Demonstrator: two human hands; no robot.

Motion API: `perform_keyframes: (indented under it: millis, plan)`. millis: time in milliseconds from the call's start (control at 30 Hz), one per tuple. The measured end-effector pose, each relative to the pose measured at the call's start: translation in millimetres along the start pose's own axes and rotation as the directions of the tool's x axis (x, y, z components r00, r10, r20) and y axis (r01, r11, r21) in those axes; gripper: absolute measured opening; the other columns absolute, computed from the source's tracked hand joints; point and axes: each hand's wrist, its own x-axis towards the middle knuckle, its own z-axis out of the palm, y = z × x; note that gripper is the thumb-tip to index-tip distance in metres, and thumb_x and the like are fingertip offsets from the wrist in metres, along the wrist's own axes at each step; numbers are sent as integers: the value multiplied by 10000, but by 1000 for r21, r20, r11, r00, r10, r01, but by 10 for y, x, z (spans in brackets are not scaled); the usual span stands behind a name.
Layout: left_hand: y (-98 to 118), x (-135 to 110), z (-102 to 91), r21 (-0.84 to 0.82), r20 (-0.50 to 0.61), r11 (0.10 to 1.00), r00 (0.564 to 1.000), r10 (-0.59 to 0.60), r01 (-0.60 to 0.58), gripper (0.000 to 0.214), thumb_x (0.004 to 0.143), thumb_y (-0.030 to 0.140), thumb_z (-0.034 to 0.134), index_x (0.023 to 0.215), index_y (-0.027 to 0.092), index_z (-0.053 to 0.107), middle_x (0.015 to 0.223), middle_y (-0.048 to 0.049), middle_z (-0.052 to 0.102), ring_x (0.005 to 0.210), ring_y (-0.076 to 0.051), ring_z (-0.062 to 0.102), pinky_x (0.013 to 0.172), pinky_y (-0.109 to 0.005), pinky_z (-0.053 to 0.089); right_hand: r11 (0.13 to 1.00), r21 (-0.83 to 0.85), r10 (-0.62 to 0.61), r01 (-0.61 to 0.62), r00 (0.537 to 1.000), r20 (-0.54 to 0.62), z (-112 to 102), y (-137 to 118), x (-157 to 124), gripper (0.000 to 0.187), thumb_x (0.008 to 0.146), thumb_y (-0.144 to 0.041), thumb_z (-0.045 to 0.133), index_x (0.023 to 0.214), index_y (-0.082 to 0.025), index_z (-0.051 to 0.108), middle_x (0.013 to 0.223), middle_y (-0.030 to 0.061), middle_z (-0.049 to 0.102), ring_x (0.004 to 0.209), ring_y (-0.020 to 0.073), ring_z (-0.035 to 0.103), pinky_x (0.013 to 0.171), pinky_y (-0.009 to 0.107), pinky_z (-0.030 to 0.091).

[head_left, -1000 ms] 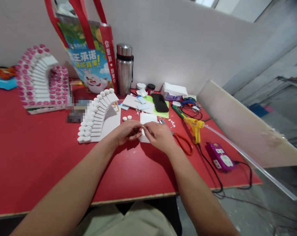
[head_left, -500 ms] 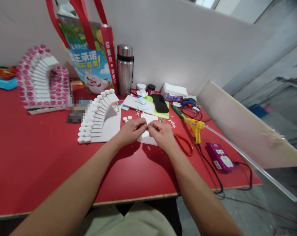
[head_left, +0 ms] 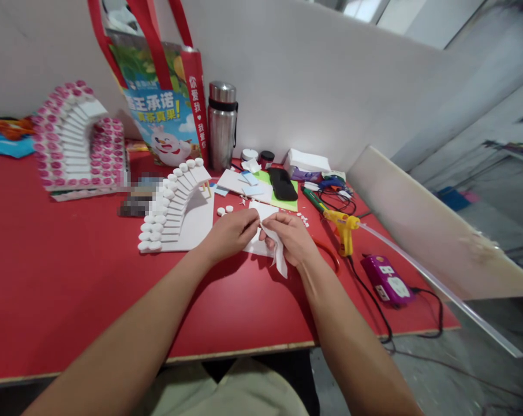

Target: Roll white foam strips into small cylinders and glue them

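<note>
Both my hands meet over the red table (head_left: 71, 277), just right of a white foam bridge model (head_left: 179, 205). My left hand (head_left: 231, 231) pinches the upper edge of a thin white foam strip (head_left: 279, 254). My right hand (head_left: 291, 234) is closed on the same strip, which curls down below its fingers. A flat white foam sheet (head_left: 257, 247) lies on the table under the hands. Two small white foam discs (head_left: 224, 210) sit just beyond my left hand.
A pink-and-white bridge model (head_left: 77, 141) stands far left. A shopping bag (head_left: 161, 98) and steel flask (head_left: 222, 124) stand at the wall. Red-handled scissors (head_left: 328, 257), a yellow glue gun (head_left: 343, 228), a purple power strip (head_left: 387, 280) and cables lie to the right.
The hands have shifted slightly away from me and the white strip now hangs free below my right hand, where earlier only a small pinched piece showed between the fingers.
</note>
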Motion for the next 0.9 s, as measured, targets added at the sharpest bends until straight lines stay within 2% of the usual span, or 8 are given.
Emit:
perform_keyframes:
  millis: [133,300,467,700,900]
  plan:
    - [51,11,26,283,36,959,999,9,-18,168,1004,220,441,918,184,580,941,-90,657,806,-223,568,668,-317,316,1000,10,-8,10,992,-122,78,51,33,163,645,-278,739,626,-186,605,521,0,673,354,79,492,359,183,353]
    - [118,38,46,498,105,867,993,-54,-5,209,1033,203,434,984,146,629,965,-138,699,772,-245,596,618,-327,282,997,68,32,-21,987,-156,100,88,54,165,647,-279,737,628,-184,604,509,0,653,350,87,513,349,184,382]
    - [103,33,64,530,103,848,994,-49,-13,233,1042,174,409,989,130,632,944,-146,719,752,-234,616,628,-320,325,1000,18,-13,16,987,-161,109,73,12,176,659,-294,763,655,-184,626,542,8,674,378,121,571,356,216,448]
    - [166,25,83,516,138,857,988,-76,-6,147,985,132,477,1006,127,623,954,-157,726,795,-254,654,667,-325,410,998,53,30,-23,988,-150,90,56,12,135,655,-263,741,663,-175,640,562,26,693,381,123,580,352,211,450]
    - [177,6,110,478,166,878,982,-93,3,213,995,118,453,1125,102,622,1018,-180,745,840,-279,691,694,-346,451,999,49,9,-1,987,-159,68,57,16,174,668,-277,771,661,-166,638,557,19,679,386,122,593,348,198,446]
